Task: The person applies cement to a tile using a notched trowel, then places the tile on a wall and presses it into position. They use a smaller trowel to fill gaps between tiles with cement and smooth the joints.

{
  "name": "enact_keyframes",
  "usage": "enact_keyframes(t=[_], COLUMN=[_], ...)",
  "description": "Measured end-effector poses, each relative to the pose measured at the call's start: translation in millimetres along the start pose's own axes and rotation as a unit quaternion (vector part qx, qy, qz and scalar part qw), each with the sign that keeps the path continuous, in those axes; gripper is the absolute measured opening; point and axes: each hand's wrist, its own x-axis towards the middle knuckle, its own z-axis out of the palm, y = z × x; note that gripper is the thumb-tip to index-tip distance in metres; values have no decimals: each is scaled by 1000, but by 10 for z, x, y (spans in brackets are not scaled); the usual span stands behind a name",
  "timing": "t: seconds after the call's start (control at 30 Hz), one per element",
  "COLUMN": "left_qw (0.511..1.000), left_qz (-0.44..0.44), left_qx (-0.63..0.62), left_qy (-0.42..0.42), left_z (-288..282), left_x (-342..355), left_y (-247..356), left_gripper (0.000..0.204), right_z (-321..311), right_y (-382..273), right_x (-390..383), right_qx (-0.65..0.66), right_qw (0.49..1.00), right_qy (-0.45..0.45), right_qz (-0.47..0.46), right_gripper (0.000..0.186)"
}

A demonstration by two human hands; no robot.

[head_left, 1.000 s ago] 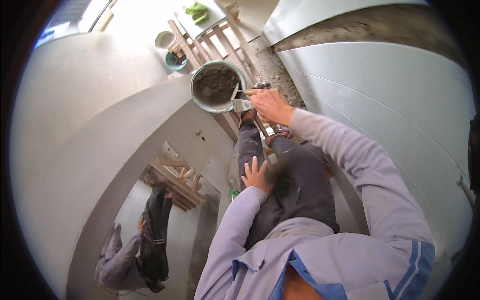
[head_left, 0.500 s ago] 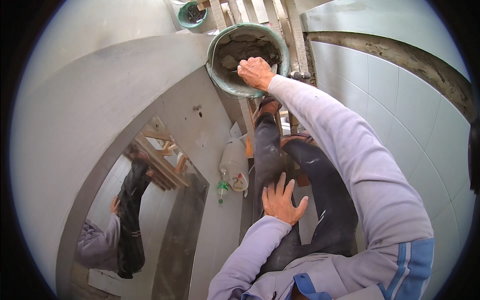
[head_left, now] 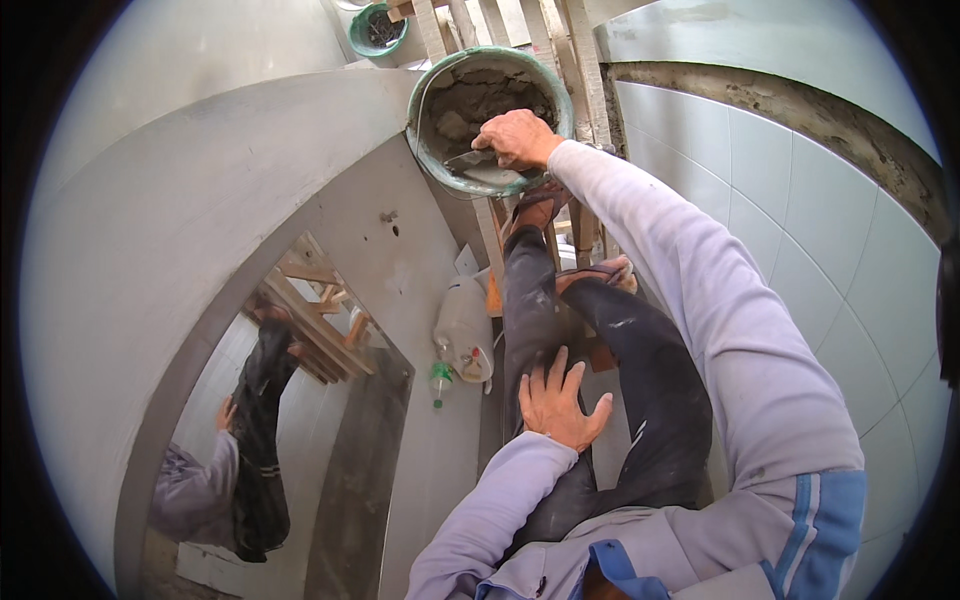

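A green bucket [head_left: 420,155] holds grey-brown mortar [head_left: 492,100] at the far side, its wire handle lying against the left rim. My right hand [head_left: 517,140] is over the bucket's near right part, closed round the handle of a trowel [head_left: 492,174]. The trowel's flat blade shows below the fingers, inside the bucket near its front wall; the grip is hidden in the hand. My left hand [head_left: 560,402] lies with fingers spread on my dark-trousered left thigh and holds nothing.
Wooden slats [head_left: 575,60] run behind and beneath the bucket. A smaller green bucket [head_left: 378,32] stands farther back. A whitish plastic jug [head_left: 463,325] and a bottle [head_left: 441,378] are left of my legs. A mirror [head_left: 350,470] leans lower left; a tiled wall [head_left: 770,190] rises at right.
My right hand has turned and shifted slightly at the bucket, and the trowel blade now shows below it. My left hand stays on my thigh.
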Motion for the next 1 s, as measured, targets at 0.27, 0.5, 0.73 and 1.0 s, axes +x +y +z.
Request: enact_keyframes(t=[0.27, 0.5, 0.73, 1.0], left_qw=[993, 949, 848, 415], left_qz=[86, 284, 525, 890], left_qx=[39, 123, 50, -92], left_qy=[66, 51, 48, 165], left_z=[-28, -133, -984, -2034], left_x=[55, 85, 715, -2068], left_y=[-83, -291, 1624, 5540], left_gripper=[54, 50, 40, 25], right_z=[-1017, -3144, -4259, -4152], right_y=[84, -2264, -4118, -5382], right_x=[-1332, -4439, -6881, -7700], right_qx=[450, 523, 283, 198], right_qw=[890, 802, 785, 552], right_qy=[3, 195, 403, 561], right_qz=[68, 213, 375, 584], right_gripper=[50, 48, 43, 25])
